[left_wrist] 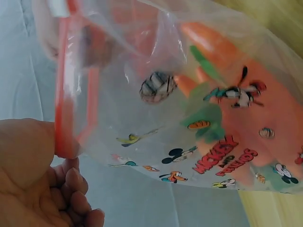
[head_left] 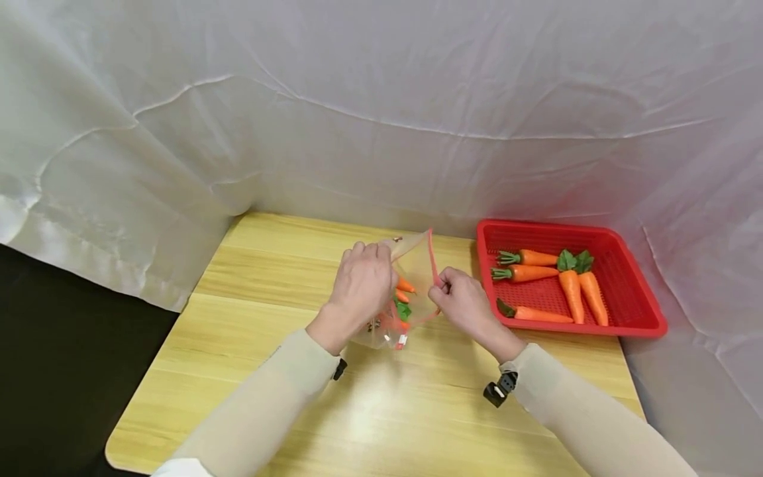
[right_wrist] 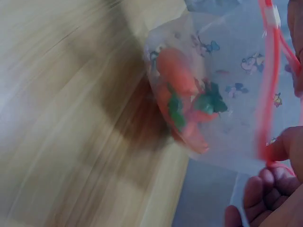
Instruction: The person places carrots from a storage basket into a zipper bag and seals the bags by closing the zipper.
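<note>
Over the wood-grain counter (head_left: 417, 417), left of the red perforated basket (head_left: 548, 226), the step in hand looks like working the mouth of a clear zipper bag (head_left: 420, 273); the next move there seems to call for a light, even pinch on both sides, lest the thin film fold together. The bag's mouth faces the basket, its plastic crinkled and its edge trimmed in red. The left hand (head_left: 363, 281), on the side away from the basket, pinches that edge between thumb and fingers; the right hand (head_left: 465, 301), nearer the basket, pinches it too. Orange carrots (left_wrist: 210, 40) with green leaves overlap inside the bag, hard to count; five loose carrots (head_left: 570, 295) lie in the basket. Smaller are the "Mickey and Friends" lettering (left_wrist: 220, 158) and a white slider (right_wrist: 272, 16).
</note>
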The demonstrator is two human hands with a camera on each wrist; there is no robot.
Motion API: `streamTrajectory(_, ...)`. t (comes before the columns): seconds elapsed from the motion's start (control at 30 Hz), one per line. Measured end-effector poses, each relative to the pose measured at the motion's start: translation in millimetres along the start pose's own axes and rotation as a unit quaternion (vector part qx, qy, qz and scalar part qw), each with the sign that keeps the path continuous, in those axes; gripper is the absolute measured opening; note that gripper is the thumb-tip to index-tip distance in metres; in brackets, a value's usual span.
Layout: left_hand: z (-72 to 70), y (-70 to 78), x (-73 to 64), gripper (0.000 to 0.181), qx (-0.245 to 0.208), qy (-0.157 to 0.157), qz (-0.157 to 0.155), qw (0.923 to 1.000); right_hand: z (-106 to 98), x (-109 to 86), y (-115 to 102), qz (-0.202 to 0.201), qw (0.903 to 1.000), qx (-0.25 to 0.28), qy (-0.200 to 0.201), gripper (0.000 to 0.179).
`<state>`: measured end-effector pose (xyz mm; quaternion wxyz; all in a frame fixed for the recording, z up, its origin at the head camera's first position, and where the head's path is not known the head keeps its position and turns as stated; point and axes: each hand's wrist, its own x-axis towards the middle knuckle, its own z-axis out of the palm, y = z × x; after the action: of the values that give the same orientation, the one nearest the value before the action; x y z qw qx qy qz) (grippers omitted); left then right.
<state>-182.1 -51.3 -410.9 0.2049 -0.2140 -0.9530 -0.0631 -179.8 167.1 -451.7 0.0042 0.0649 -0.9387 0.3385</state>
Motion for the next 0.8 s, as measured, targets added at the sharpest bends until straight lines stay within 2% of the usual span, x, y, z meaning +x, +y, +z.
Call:
streamTrajectory(0.1,-2.4,-2.2,0.1,0.012,-0.007,-0.02,-0.01,0.9997,2,1.3,4,0.005,0.9998,-0.014,-0.01,0.007)
streamTrajectory(0.27,-4.8,-6.1,-0.2,0.013,-0.008,0.018,0.002,0.9998,6,3.6,9,0.014,0.9997,-0.017,-0.005,0.008)
streamTrajectory(0.37,-5.8,-7.9,0.0,0.018,0.007,0.043,0.015,0.9989,7,5.3,10,0.012,0.9997,-0.02,-0.005,0.008)
streamTrajectory(0.5,-7.6,-9.9,0.9,0.021,-0.005,0.056,0.004,0.9984,9,6.0,13,0.019,0.9995,-0.024,-0.005,0.009)
streamTrajectory(0.63,-9.1,-9.8,2.1,0.019,-0.039,0.019,-0.022,0.9988,10,5.5,13,0.024,0.9994,-0.024,0.002,0.009)
streamTrajectory(0.73,-9.8,-8.3,3.1,0.015,-0.047,-0.015,-0.029,0.9984,10,5.5,13,0.017,0.9996,-0.022,0.009,0.008)
streamTrajectory(0.8,-10.2,-7.8,3.6,0.013,-0.049,-0.023,-0.028,0.9982,11,5.7,12,0.013,0.9996,-0.021,0.012,0.008)
